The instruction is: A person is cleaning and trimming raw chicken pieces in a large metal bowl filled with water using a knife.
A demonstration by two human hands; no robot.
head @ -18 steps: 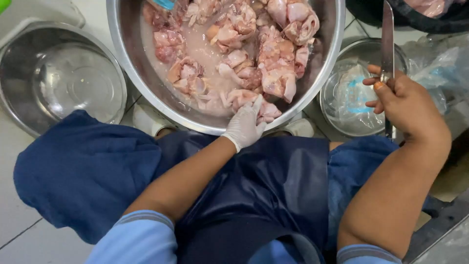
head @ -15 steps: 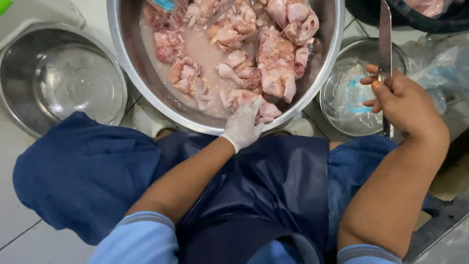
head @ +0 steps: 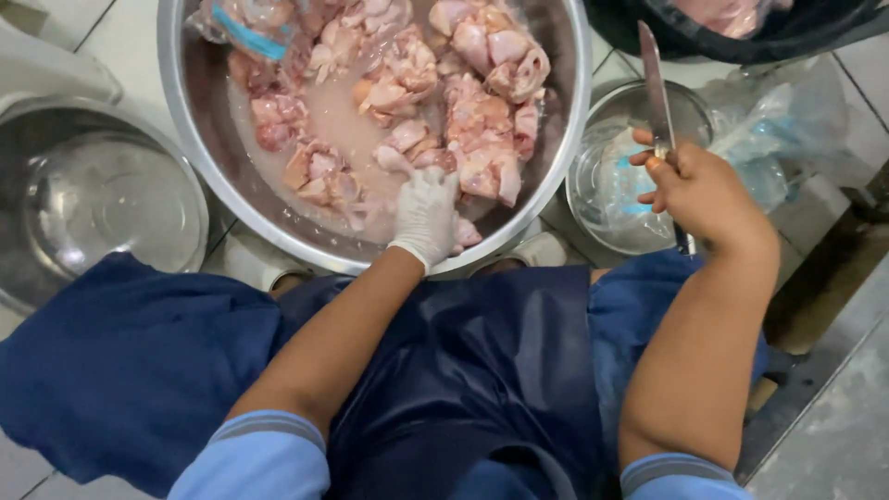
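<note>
A large steel bowl (head: pixel 190 162) holds several raw pale pink chicken pieces (head: pixel 482 139) in cloudy liquid. My left hand (head: pixel 426 213), in a white glove, reaches into the near side of the bowl and rests on a piece of chicken; whether its fingers grip the piece is hidden. My bare right hand (head: pixel 699 194) holds a knife (head: pixel 656 88) upright, blade pointing away, over a smaller steel bowl (head: pixel 607 199) at the right. A dark blue apron (head: pixel 463 370) covers my lap.
An empty steel bowl (head: pixel 102 204) sits at the left on the tiled floor. A clear plastic bag (head: pixel 778 130) lies at the right. A dark tub (head: pixel 741 37) with more meat is at the top right. A plastic wrapper (head: pixel 241 28) lies in the big bowl.
My left hand has pushed a little deeper into the big bowl onto the chicken. My right hand still holds the knife upright, hardly moved.
</note>
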